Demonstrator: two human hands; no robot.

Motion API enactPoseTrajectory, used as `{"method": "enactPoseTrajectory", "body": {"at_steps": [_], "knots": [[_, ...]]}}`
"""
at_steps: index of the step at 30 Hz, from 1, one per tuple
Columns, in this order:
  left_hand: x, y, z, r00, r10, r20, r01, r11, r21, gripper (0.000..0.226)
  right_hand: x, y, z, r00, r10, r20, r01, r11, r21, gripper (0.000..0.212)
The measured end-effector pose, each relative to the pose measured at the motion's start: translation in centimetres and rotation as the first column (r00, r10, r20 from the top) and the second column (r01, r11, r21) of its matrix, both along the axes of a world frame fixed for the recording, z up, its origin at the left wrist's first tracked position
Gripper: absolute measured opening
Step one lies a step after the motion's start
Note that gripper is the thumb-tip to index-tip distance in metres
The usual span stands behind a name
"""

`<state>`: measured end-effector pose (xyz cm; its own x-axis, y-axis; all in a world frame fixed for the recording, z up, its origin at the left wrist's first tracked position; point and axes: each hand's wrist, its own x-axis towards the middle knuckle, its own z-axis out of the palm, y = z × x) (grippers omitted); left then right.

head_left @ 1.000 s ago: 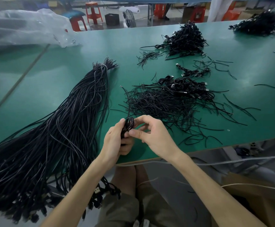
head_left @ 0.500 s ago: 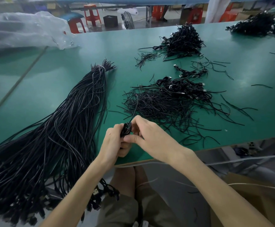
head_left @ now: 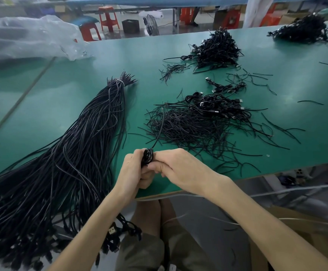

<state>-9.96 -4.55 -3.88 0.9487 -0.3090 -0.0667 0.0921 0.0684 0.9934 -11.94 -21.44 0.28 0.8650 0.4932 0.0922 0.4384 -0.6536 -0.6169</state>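
Held just above the near edge of the green surface (head_left: 81,90): a small coil of black cable (head_left: 148,156), clamped between two bare hands. Left hand (head_left: 132,173) wrapped round its left side, fingers (head_left: 132,156) curled tight. Right hand (head_left: 180,169) pinching its right side, thumb below. One thin black tie (head_left: 160,128) rising from the coil toward the farther loose pile of ties (head_left: 188,126). Long bundle of cables (head_left: 71,153) lying to the left.

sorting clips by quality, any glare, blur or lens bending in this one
Head view: soft even light, with pale glare patches on the green table; the wide-angle lens bows the table's far edge; the left hand, right hand and coiled cable are sharp; the plastic bag at far left looks hazy.
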Motion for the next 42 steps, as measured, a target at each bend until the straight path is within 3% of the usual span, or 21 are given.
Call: {"method": "enactPoseTrajectory", "body": {"at_steps": [5,12,22,29,42], "knots": [[-0.1,0.2,0.0,0.999,-0.030,0.017,0.031,0.999,-0.010,0.042,-0.2,-0.3,0.2,0.998,0.039,0.043,-0.041,0.998,0.046,0.021],[-0.4,0.1,-0.1,1.000,0.009,-0.003,-0.009,1.000,0.001,0.039,-0.1,-0.3,-0.8,0.998,-0.011,0.059,0.005,0.995,0.102,0.027],[0.1,0.4,-0.3,0.997,-0.007,-0.070,0.003,0.998,-0.067,0.040,-0.6,0.7,-2.4,0.992,-0.126,-0.027,0.129,0.963,0.236,0.031],[-0.1,0.2,-0.1,0.998,-0.017,-0.059,0.013,0.997,-0.071,0.043,-0.9,0.5,-2.3,0.984,-0.180,-0.001,0.178,0.975,0.134,0.032],[-0.2,0.1,0.0,0.997,0.045,-0.063,-0.048,0.997,-0.058,0.043,-2.1,1.7,-1.8,0.932,-0.141,0.333,0.175,0.982,-0.072,0.032]]}}
